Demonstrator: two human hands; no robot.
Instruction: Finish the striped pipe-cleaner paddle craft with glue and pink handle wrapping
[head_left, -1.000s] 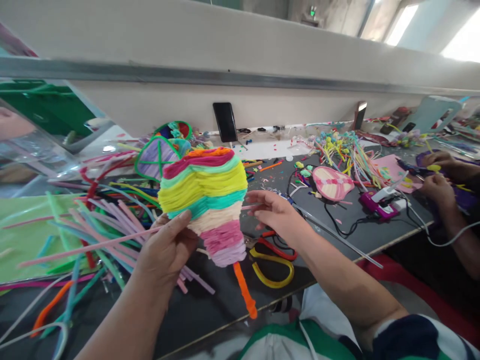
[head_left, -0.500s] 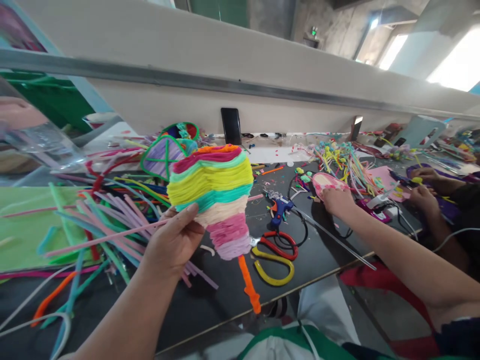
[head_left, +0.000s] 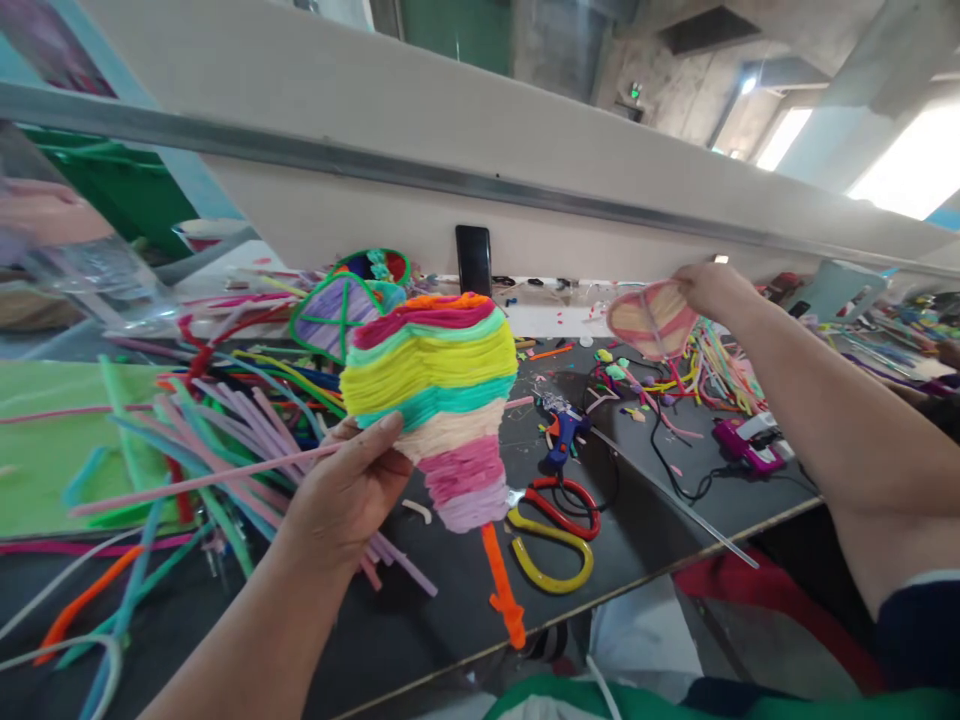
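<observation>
In my left hand (head_left: pixel 364 480) is a fan-shaped pipe-cleaner craft (head_left: pixel 435 385), striped orange, dark red, yellow, teal, cream, pink and lilac. An orange stem (head_left: pixel 502 585) hangs from its narrow end. A loose pink pipe cleaner (head_left: pixel 202 482) runs from beside this hand across the pile to the left. My right hand (head_left: pixel 709 290) is raised at the back right, pinching the edge of a rounded pink and cream craft piece (head_left: pixel 652 320), with a pale strip down its middle. Scissors (head_left: pixel 555 550) with red and yellow handles and a blue glue gun (head_left: pixel 564 440) lie between the hands.
Many loose pipe cleaners (head_left: pixel 247 440) cover the left side, by a green sheet (head_left: pixel 45 430). A phone (head_left: pixel 474 260) leans on the partition. Behind the left craft is a green-edged piece (head_left: pixel 334 318). A magenta power strip (head_left: pixel 750 445) with cables lies right.
My right hand has lifted the pink craft piece off the table, up and back, and its other face now shows. My left hand still holds the striped craft, nearly unmoved.
</observation>
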